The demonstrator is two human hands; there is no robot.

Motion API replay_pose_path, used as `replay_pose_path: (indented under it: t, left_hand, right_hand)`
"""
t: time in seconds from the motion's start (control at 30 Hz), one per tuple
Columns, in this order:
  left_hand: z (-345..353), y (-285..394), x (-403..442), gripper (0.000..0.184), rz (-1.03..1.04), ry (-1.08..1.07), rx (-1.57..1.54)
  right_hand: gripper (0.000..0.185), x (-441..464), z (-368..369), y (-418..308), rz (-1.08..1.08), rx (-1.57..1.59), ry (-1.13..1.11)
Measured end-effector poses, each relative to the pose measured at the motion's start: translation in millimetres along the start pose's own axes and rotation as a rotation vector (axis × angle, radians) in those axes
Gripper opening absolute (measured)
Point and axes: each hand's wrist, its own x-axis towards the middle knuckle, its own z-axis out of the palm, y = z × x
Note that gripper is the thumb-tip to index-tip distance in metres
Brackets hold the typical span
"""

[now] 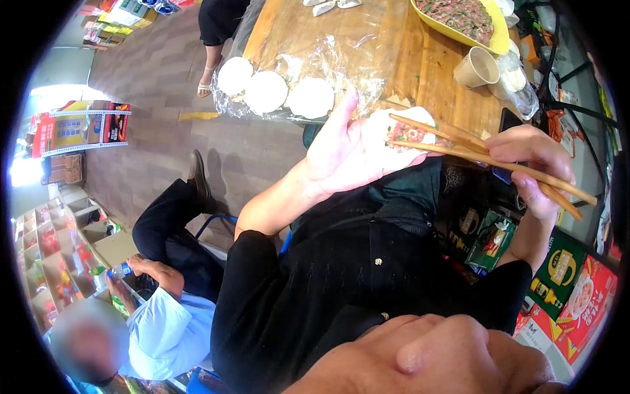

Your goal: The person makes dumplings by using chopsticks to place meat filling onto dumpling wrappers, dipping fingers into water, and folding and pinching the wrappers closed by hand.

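Observation:
On the fingers of my left hand (pixel 348 148), palm up with the thumb stretched away, rests a round dumpling wrapper (pixel 415 117). Pink minced meat filling (pixel 401 133) with green bits lies on its middle. My right hand (pixel 535 161) grips a pair of wooden chopsticks (pixel 489 156), their tips at the filling. Several flat white wrappers (pixel 266 92) lie along the table's edge on clear plastic film (pixel 308 56). A yellow bowl (pixel 500 44) of minced filling stands at the far right of the table.
The wooden table (pixel 430 72) carries a paper cup (pixel 476 67), plastic bags (pixel 518 85) and a few whitish pieces (pixel 323 8). A seated person (pixel 170 328) in a light shirt is at lower left; another person's leg (pixel 213 59) shows beyond the table. Printed boxes (pixel 558 276) stand right.

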Motion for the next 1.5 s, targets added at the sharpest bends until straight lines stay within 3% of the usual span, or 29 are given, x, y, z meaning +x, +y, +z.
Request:
replay_pose_path:
  t: [0.1, 0.2, 0.37, 0.53, 0.63, 0.97, 1.17, 1.23, 1.27, 1.33, 1.37, 1.5]
  left_hand:
    - [1.4, -0.1, 0.6, 0.087, -0.021, -0.007, 0.068]
    - [-0.6, -4.5, 1.0, 0.09, -0.03, -0.032, 0.041]
    - [-1.6, -8.3, 0.9, 0.094, -0.029, -0.042, 0.14]
    - [-2.6, -8.4, -2.0, 0.095, -0.067, -0.075, 0.209]
    - [-4.9, -7.4, -3.3, 0.098, -0.062, -0.098, 0.188]
    - [-5.4, -5.5, -4.7, 0.099, -0.039, -0.107, 0.272]
    - [-11.5, -0.9, -2.5, 0.095, -0.001, -0.082, 0.144]
    - [-14.7, -1.2, 0.1, 0.093, -0.019, -0.091, -0.167]
    - [-16.9, -1.7, 0.5, 0.093, -0.019, -0.094, -0.167]
    - [-19.7, -1.5, 2.0, 0.093, -0.014, -0.092, -0.218]
    - [-18.4, -1.2, 3.4, 0.093, -0.015, -0.096, -0.215]
    - [-15.6, -1.0, 8.0, 0.092, -0.03, -0.171, -0.298]
  right_hand:
    - [0.049, -7.2, 5.5, 3.8, -0.023, 0.155, 0.178]
    - [0.048, -6.0, 5.3, 4.7, -0.013, 0.124, 0.226]
    - [0.036, -0.7, 12.9, 10.0, 0.098, 0.119, 0.255]
    - [0.043, 7.2, 15.1, 20.4, 0.032, 0.198, 0.272]
    - [0.048, 13.6, 11.3, 13.8, 0.148, 0.146, 0.315]
    - [0.043, 23.1, 2.0, 9.7, 0.16, 0.072, 0.297]
    - [0.041, 21.9, -3.3, 11.0, 0.138, 0.02, 0.353]
    - [0.038, 25.3, 1.9, 11.5, 0.001, 0.169, 0.319]
    - [0.038, 26.1, 6.3, 12.9, 0.0, 0.167, 0.318]
    - [0.035, 25.2, 18.3, 18.3, 0.139, 0.508, 0.333]
    - [0.03, 23.5, 24.2, 21.5, 0.243, 0.518, 0.447]
    - [0.024, 27.5, 24.0, 40.0, 0.382, 0.677, 0.502]
